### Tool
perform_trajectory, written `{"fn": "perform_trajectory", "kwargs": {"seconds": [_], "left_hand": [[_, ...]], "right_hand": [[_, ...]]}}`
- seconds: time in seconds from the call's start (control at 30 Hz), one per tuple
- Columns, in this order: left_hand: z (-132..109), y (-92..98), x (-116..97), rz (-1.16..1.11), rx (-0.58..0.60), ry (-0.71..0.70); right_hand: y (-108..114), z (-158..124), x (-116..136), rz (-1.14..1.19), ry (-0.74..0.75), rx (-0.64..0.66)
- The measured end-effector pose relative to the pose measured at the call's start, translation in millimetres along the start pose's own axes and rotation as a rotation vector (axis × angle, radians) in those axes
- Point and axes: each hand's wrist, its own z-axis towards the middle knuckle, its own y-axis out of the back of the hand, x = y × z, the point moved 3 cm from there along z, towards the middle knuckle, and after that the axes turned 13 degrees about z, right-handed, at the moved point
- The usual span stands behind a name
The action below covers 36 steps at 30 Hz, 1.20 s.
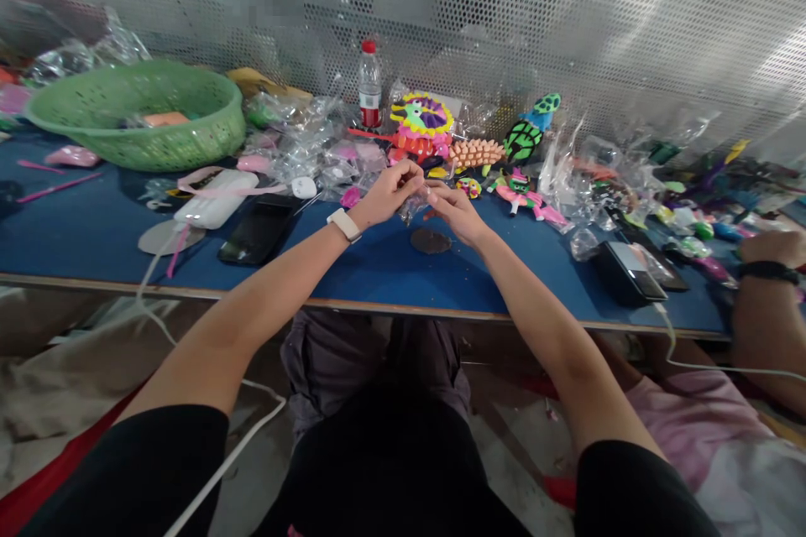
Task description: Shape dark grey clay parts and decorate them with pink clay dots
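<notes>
My left hand point(391, 195), with a white band on its wrist, is closed in a pinch at a small crumpled clear plastic bag point(410, 208). From the other side, my right hand point(457, 211) has its fingers bent and closed on the same bag. What is inside the bag I cannot make out. Just below the hands a dark grey round disc point(431, 241) lies on the blue table point(378, 277). Beyond the fingertips are colourful clay figures: a yellow-edged one point(421, 116), an orange spiky one point(477, 154) and a small multicoloured one point(468, 187).
A green basket point(157, 147) stands at the left, near a white power bank point(217, 197) and a black phone point(259, 229). A red-capped bottle point(369, 84) stands at the back. Clear bags point(308, 138) are heaped about. At the right are a dark device point(626, 273) and a co-worker's hand point(773, 249).
</notes>
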Motion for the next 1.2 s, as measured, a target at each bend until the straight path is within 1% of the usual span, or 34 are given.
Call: {"fn": "perform_trajectory", "kwargs": {"seconds": [0.2, 0.37, 0.5, 0.6, 0.67, 0.77, 0.87, 1.03, 1.2], "left_hand": [[0.7, 0.2, -3.3, 0.008, 0.071, 0.031], [1.2, -0.3, -2.7, -0.014, 0.077, 0.071], [1.7, 0.4, -4.7, -0.021, 0.079, 0.084], [1.4, -0.2, -5.7, -0.032, 0.107, 0.095], [1.1, -0.1, -5.1, -0.054, 0.097, 0.098], [0.7, 0.1, -2.5, -0.074, 0.06, 0.105], [0.5, -0.4, 0.1, -0.056, 0.034, 0.099], [-0.4, 0.5, 0.4, 0.015, -0.01, 0.068], [-1.8, 0.7, -4.3, 0.077, 0.007, 0.059]], "right_hand": [[0.3, -1.8, -0.7, -0.003, 0.01, -0.011], [-6.2, -2.2, 5.9, -0.125, 0.045, 0.026], [-1.3, 1.8, 8.8, -0.223, 0.121, -0.064], [3.7, 3.8, 7.8, -0.2, 0.147, -0.129], [4.2, 3.8, 5.3, -0.101, 0.109, -0.127], [0.9, 2.1, 1.4, 0.05, 0.013, -0.092], [-3.2, -0.6, 0.4, 0.124, -0.053, -0.075], [-8.4, -4.0, 3.0, 0.146, -0.096, -0.053], [-9.1, -3.5, 4.8, 0.087, -0.079, -0.043]]}}
